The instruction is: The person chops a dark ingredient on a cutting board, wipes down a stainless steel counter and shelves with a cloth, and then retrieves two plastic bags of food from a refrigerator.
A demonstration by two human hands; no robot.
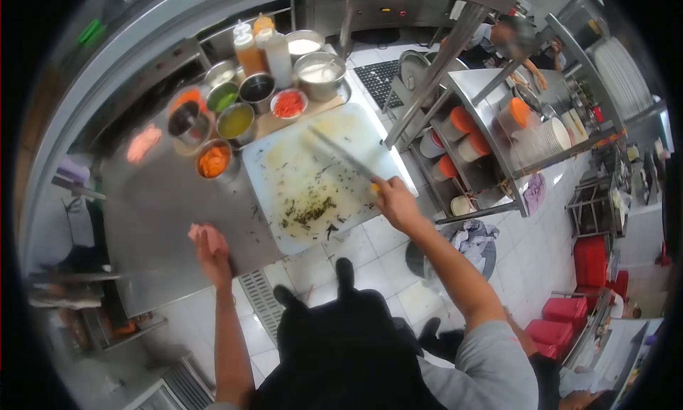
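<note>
My right hand (397, 203) is closed round the handle of a knife (341, 152), whose blade extends up and left over the white cutting board (284, 164). Dark green chopped bits (309, 212) lie scattered on the board, thickest towards its near edge. On the steel counter (160, 225), left of the board, my left hand (212, 257) holds a pink cloth (208, 238). A second pink cloth (144, 144) lies farther back on the counter. A bowl of orange slices (213, 160) stands beside the board's left edge.
Behind the board stand bowls of sauces (235, 122), shredded red food (289, 104) and squeeze bottles (278, 58). A steel shelf with orange-lidded tubs (474, 146) is at the right. Another person (491, 47) works at the back right. A bin (473, 250) stands below.
</note>
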